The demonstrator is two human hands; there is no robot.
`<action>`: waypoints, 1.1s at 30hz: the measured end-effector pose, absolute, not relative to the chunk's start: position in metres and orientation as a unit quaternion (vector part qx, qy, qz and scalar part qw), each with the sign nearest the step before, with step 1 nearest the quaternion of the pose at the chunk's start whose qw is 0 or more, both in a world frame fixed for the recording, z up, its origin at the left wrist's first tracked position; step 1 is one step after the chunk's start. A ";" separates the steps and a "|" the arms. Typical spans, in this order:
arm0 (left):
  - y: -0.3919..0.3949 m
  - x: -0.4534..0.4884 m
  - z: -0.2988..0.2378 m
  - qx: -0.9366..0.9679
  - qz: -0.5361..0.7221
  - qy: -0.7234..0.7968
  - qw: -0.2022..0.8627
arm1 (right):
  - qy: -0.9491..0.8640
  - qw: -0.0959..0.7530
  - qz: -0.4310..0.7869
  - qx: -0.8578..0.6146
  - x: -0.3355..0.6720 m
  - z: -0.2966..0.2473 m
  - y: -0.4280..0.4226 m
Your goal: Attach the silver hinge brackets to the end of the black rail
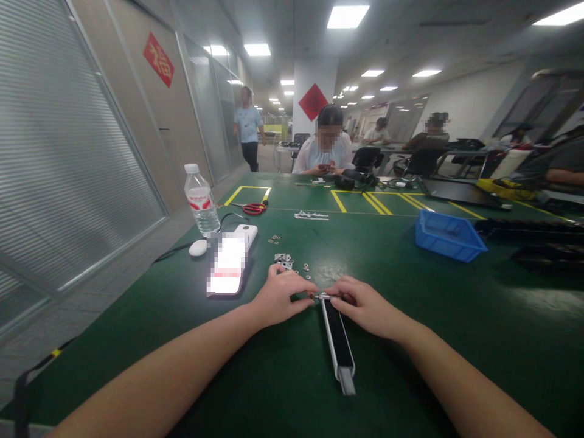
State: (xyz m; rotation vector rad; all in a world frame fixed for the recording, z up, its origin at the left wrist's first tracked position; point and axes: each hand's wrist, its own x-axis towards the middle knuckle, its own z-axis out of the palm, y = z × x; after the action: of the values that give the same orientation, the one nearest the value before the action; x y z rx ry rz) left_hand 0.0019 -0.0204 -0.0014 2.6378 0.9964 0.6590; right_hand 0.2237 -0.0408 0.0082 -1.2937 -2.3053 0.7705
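Observation:
A long, narrow bar with white edges and a black face (337,337) lies on the green table, a flat grey tongue (347,382) sticking out of its near end. My right hand (367,305) is closed at the far end of this bar, its thumb along the top. From the left, my left hand (283,295) pinches a small metal part (316,296) against that same end. The fingers partly hide the small part, so its exact kind is unclear. Just beyond my left hand lie a pile of small metal plates (283,260) and several loose rings (307,267).
To the left are a lit phone (225,267), a white mouse-like object (198,247) and a water bottle (201,204). Red-handled scissors (254,208) and metal strips (311,216) lie farther back. A blue bin (449,236) stands right. Across the table sits a person (323,149).

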 end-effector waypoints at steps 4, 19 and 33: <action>-0.021 0.002 0.000 0.906 0.230 0.331 0.131 | -0.818 0.189 0.280 -0.466 0.223 0.009 -0.041; -0.018 0.001 -0.007 0.908 0.228 0.335 0.110 | -0.827 0.185 0.255 -0.466 0.225 0.007 -0.040; -0.019 0.001 -0.004 0.910 0.231 0.322 0.118 | -0.818 0.180 0.270 -0.476 0.228 0.011 -0.041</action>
State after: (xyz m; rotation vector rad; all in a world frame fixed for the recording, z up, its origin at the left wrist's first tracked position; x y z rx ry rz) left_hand 0.0006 -0.0192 -0.0038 2.6632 0.9429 0.6758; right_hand 0.2279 -0.0409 0.0113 -1.3444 -2.3101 0.7619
